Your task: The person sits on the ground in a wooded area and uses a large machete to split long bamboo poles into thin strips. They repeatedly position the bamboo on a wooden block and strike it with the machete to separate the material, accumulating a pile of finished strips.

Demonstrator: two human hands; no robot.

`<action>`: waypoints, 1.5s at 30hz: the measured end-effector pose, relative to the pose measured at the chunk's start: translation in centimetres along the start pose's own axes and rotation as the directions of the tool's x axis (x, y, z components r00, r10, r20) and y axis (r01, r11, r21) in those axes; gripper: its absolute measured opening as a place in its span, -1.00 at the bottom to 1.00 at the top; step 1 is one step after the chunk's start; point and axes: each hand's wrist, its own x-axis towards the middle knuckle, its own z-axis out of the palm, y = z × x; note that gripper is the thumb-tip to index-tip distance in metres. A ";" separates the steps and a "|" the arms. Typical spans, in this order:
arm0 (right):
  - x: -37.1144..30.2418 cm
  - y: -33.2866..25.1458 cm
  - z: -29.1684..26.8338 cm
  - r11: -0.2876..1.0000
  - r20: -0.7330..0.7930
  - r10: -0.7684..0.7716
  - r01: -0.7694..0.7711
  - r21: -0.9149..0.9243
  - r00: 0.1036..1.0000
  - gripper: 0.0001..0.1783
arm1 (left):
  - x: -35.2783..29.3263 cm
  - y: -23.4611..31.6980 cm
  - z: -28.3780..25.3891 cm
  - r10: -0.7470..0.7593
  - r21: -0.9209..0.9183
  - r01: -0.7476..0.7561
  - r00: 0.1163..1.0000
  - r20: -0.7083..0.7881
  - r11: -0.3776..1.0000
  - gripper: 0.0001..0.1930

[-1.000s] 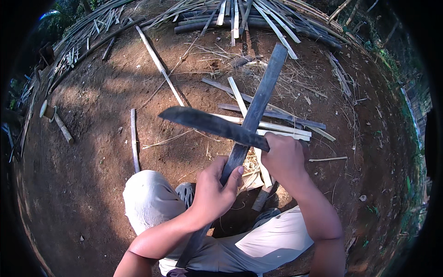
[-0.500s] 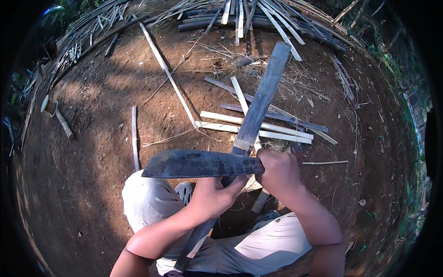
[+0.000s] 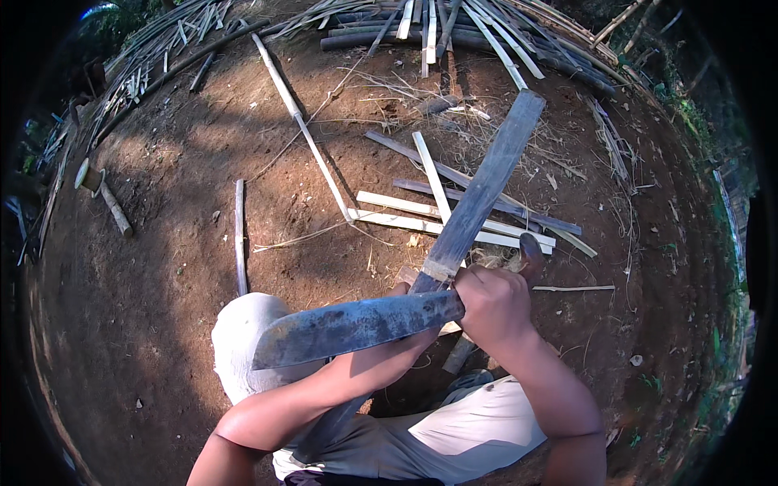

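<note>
My right hand [image 3: 496, 306] is shut on the handle of a big machete [image 3: 348, 328], whose dark, worn blade points left across my lap. The blade lies against a long grey bamboo slat [image 3: 486, 186] that slants from my lap up to the far right. My left hand [image 3: 401, 289] grips this slat just under the blade. It is mostly hidden behind the blade, and only a fingertip and the forearm show. The handle's butt pokes out above my right fist.
Pale split bamboo strips [image 3: 454, 220] lie on the brown soil beyond the slat. A heap of bamboo poles [image 3: 421, 24] lines the far edge. A long thin strip [image 3: 300, 121], a short stick [image 3: 240, 235] and a cut bamboo stub [image 3: 101, 186] lie to the left. My knee [image 3: 239, 340] is below.
The machete has come down along the slat toward me, and its blade now covers my left hand. The slat keeps its slant.
</note>
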 end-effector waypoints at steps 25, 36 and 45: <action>3.5 12.6 -1.6 0.745 -0.212 0.667 -0.650 0.152 0.715 -0.86 | -1.8 2.1 0.2 -0.415 -0.394 0.527 0.845 0.339 0.753 -0.76; 3.4 8.0 -0.3 0.786 -0.046 0.610 -0.597 0.159 0.791 -0.87 | 0.9 0.3 0.2 -0.425 -0.533 0.552 0.834 0.352 0.641 -0.65; 1.2 -0.2 -0.4 0.970 0.131 0.224 -0.233 0.062 0.966 -0.87 | 0.6 -0.1 -0.1 -0.494 -0.713 0.569 0.796 0.350 0.410 -0.64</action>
